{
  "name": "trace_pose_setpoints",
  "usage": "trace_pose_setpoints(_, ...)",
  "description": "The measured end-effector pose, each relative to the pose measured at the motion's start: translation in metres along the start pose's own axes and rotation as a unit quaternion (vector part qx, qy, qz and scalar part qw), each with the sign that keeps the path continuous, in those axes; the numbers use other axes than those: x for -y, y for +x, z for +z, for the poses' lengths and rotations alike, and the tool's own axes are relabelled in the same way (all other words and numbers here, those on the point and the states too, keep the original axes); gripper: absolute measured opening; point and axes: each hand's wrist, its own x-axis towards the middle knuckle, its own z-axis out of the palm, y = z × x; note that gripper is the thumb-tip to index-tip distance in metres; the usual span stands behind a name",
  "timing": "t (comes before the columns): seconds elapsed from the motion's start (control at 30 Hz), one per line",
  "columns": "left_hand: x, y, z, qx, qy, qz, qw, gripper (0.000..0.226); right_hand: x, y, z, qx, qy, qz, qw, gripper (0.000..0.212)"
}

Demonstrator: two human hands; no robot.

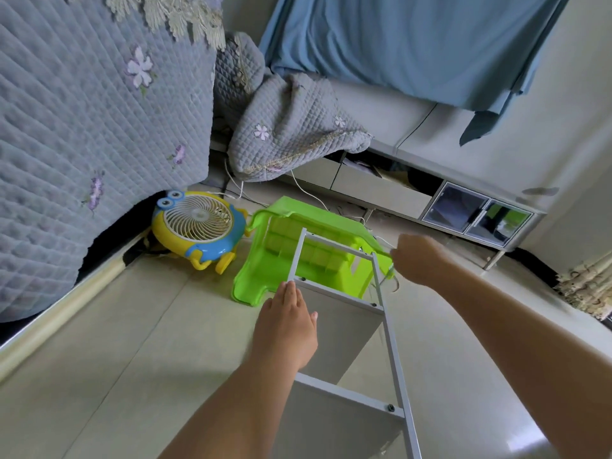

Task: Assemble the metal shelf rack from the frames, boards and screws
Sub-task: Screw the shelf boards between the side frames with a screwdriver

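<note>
While the grey metal shelf rack point(347, 313) stood partly built on the tiled floor point(116, 342), the left hand point(286, 326) lay flat on its left upright, fingers straight and together, thumb out over a shelf board point(344, 329). Right hand point(418, 260) was curled near the frame's top right corner, pinching what looked like a thin tool or wire; too small to tell which. Screws point(390, 408) sat in the crossbars. Second board point(331, 425) lower down. Behind the rack a green plastic stool point(298, 233) lay tipped on its side, touching or just behind the frame. Yellow-blue cartoon fan point(198, 223) left of it, beside a quilted grey cover point(92, 111). Blue curtain point(414, 41) above a low cabinet point(477, 213).
</note>
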Motion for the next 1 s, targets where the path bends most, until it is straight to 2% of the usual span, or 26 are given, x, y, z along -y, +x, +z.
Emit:
trace_pose_setpoints(0.1, 0.002, 0.001, 0.001, -0.007, -0.001, 0.000, 1.000, 0.059, 0.015, -0.004, 0.003, -0.091, 0.078, -0.083, 0.989, 0.028)
trace_pose_setpoints(0.17, 0.002, 0.001, 0.001, -0.003, -0.002, -0.003, 1.000, 0.058, 0.033, -0.004, 0.005, -0.097, 0.121, -0.135, 0.979, 0.027)
trace_pose_setpoints(0.27, 0.001, 0.000, 0.001, -0.003, 0.007, -0.004, 1.000, 0.058, 0.049, 0.002, 0.018, -0.091, 0.143, -0.161, 0.972, 0.027)
trace_pose_setpoints(0.6, 0.001, -0.002, 0.001, -0.001, 0.016, -0.017, 1.000, 0.060, 0.061, 0.009, 0.028, -0.078, 0.098, -0.152, 0.980, 0.026)
trace_pose_setpoints(1.0, 0.001, -0.004, -0.001, 0.005, 0.018, -0.015, 1.000, 0.059, 0.069, 0.004, 0.013, -0.004, 0.080, -0.180, 0.980, 0.030)
